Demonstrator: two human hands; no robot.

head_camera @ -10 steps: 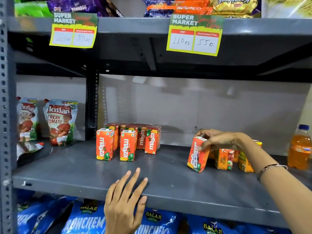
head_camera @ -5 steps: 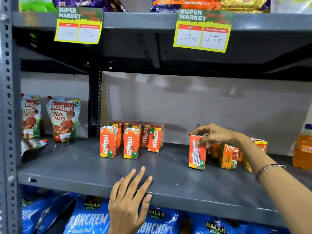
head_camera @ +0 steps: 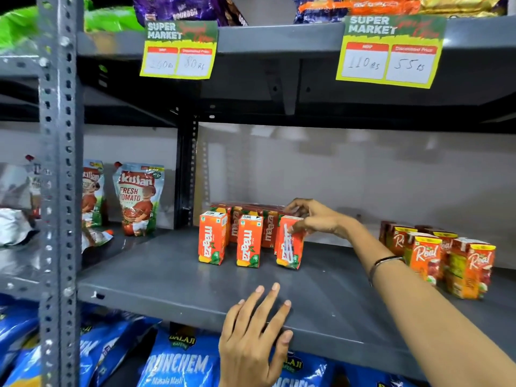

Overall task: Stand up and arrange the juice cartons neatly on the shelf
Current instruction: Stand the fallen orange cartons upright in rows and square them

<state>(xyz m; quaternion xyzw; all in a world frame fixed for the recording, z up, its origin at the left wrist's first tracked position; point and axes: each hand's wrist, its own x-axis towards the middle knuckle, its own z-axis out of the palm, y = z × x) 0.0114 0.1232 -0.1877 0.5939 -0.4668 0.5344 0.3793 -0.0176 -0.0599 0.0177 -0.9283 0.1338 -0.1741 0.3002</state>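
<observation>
My right hand (head_camera: 315, 219) reaches across grey metal shelf (head_camera: 173, 277), forearm stretched leftward, grip pinched on top of small orange Maaza juice carton (head_camera: 289, 245). Carton upright, third in front row, just beside two matching orange cartons (head_camera: 212, 238). My left hand (head_camera: 255, 335) flat on shelf front edge, fingers spread, holding nothing. Carton label motion-blurred; back-row cartons mostly hidden.

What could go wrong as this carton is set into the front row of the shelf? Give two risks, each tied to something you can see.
1. The right hand grips the Maaza carton near its top and it looks slightly tilted, so it might topple on release.
2. It stands close to the middle front carton and the cartons behind; a sideways nudge could knock those down.
</observation>
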